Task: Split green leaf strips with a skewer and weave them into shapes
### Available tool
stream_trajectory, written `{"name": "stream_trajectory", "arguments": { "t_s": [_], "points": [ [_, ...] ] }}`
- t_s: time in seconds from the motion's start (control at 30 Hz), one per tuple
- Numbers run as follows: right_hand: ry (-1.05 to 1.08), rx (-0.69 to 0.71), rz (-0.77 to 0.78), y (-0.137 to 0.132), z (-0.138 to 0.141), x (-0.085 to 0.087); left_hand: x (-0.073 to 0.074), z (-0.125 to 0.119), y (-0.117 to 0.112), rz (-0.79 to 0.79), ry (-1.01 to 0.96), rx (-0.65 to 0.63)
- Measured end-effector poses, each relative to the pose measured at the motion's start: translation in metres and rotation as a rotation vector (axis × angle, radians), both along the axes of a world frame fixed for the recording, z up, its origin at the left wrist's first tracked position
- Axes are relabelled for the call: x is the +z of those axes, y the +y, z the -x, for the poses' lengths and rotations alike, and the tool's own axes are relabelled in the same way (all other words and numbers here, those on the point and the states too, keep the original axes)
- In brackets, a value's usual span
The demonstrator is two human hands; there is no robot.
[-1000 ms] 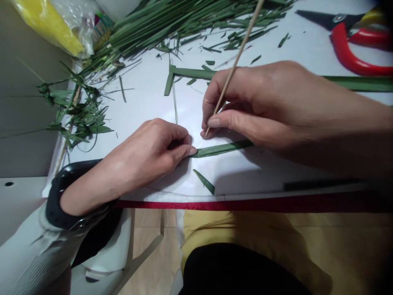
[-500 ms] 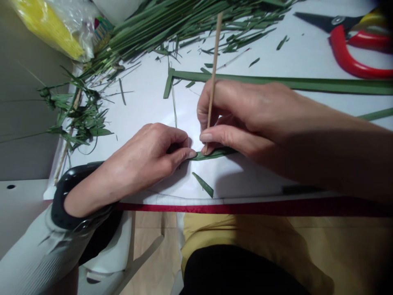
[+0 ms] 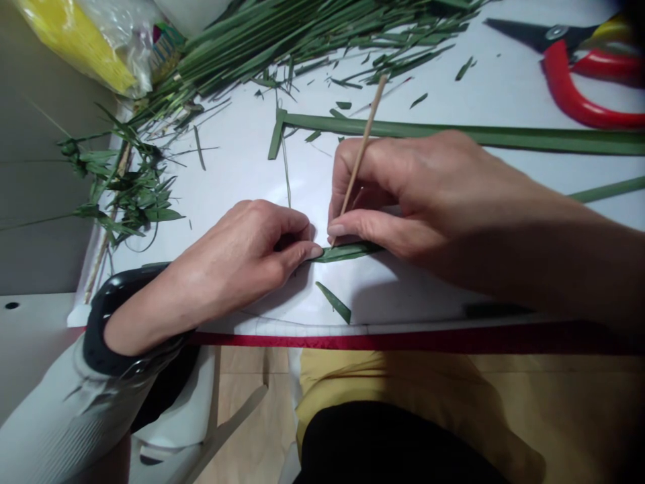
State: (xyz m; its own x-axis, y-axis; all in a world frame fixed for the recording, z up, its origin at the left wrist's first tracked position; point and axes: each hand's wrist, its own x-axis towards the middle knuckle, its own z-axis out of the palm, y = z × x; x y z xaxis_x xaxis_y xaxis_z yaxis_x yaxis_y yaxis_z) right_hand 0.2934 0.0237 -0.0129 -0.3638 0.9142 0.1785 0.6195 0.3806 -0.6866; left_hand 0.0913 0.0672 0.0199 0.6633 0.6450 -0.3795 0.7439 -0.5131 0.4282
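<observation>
My left hand (image 3: 236, 262) pinches one end of a short green leaf strip (image 3: 347, 252) between thumb and bent forefinger. My right hand (image 3: 423, 202) holds a thin wooden skewer (image 3: 359, 148) between thumb and fingers. The skewer's lower tip sits by my thumb, just above the strip. The right hand covers the strip's far end, so I cannot see how it ends. A small cut leaf piece (image 3: 333, 302) lies just below the strip on a white sheet (image 3: 242, 168).
A long T-shaped leaf strip (image 3: 453, 132) lies beyond my hands. Red-handled scissors (image 3: 569, 74) sit top right, a heap of long green leaves (image 3: 312, 33) at the top, leafy sprigs (image 3: 131, 191) at left. A red edging (image 3: 403, 340) borders the sheet.
The skewer has swung from upright to leaning right. Over the last second my right hand has moved down and left, covering more of the short strip. My left hand has stayed put.
</observation>
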Motion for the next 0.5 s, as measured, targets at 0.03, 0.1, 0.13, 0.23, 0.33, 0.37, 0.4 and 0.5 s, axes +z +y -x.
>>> {"name": "stream_trajectory", "arguments": {
  "t_s": [0.03,0.1,0.13,0.23,0.33,0.37,0.4,0.5],
  "points": [
    [-0.004,0.0,-0.003,-0.0003,-0.0002,0.0001,0.0,0.0001,0.0,0.0,0.001,-0.001],
    [-0.009,0.002,-0.006,-0.0006,-0.0002,0.0006,-0.0002,0.0,0.0,-0.001,0.003,-0.002],
    [-0.011,0.005,-0.005,-0.0006,0.0,0.0009,-0.0003,-0.0001,0.0,-0.001,0.002,-0.003],
    [-0.017,0.001,-0.002,-0.0001,0.001,0.0014,-0.0007,-0.0004,0.0002,0.002,0.002,-0.001],
    [-0.026,-0.008,0.001,0.0008,0.0023,0.0013,-0.0007,-0.0003,0.0002,0.006,0.003,0.0],
    [-0.029,-0.009,-0.002,0.0009,0.0027,0.0013,-0.0006,-0.0001,0.0002,0.007,0.002,0.001],
    [-0.038,-0.006,-0.006,0.0008,0.0031,0.0015,-0.0005,0.0001,0.0001,0.009,0.001,0.001],
    [-0.089,0.024,-0.059,-0.0014,0.0045,0.0029,0.0,0.0006,0.0001,0.027,-0.02,0.007]
  ]
}}
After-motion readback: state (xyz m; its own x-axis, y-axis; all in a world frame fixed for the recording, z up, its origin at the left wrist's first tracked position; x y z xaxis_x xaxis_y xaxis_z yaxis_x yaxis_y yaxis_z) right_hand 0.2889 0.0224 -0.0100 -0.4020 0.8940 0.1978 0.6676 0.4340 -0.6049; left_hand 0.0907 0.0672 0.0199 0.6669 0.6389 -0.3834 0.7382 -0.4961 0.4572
